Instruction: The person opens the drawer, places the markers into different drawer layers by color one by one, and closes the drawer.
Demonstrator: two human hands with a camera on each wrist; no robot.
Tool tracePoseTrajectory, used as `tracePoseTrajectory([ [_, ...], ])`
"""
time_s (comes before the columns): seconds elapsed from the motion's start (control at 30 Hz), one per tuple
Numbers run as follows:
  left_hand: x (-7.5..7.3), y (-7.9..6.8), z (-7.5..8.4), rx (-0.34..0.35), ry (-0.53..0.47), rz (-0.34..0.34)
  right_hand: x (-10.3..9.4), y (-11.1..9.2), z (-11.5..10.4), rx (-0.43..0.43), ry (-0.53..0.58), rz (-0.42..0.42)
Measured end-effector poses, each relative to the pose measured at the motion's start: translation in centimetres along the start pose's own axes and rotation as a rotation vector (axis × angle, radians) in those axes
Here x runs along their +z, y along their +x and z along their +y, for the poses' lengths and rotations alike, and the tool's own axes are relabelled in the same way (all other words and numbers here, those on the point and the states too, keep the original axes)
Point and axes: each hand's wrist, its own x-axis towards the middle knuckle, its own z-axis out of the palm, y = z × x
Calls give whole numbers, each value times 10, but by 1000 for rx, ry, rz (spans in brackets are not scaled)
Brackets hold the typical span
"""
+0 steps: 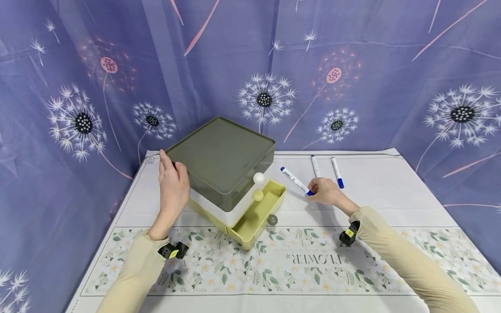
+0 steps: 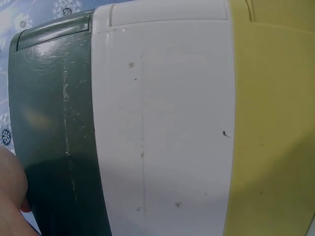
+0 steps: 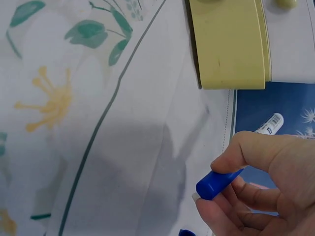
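A small three-tier drawer box (image 1: 223, 156), green over white over yellow, stands at the table's left. Its yellow bottom drawer (image 1: 260, 213) is pulled out, with a dark grey round knob on its front. My left hand (image 1: 173, 187) rests against the box's left side near the top, fingers fairly straight. In the left wrist view, part of that hand (image 2: 11, 189) shows beside the green tier. To the right of the box, my right hand (image 1: 325, 191) pinches a white marker (image 1: 293, 179) by its blue-capped end. In the right wrist view, thumb and fingers close around the blue cap (image 3: 216, 183).
Two more white markers lie farther back, one (image 1: 315, 166) behind my right hand and one (image 1: 337, 173) to its right. A flower-printed cloth (image 1: 317, 278) covers the table. A purple dandelion curtain (image 1: 219, 78) hangs behind and at both sides.
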Motion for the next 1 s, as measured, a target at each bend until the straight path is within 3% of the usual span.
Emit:
tracePoseTrajectory([
  [0.43,1,-2,-2,10,-5,-2,1,1,-2,-77,26,-16],
  [1.0,2,-1,-4,36,-12,21,-3,-2,-14,-237,23,99],
])
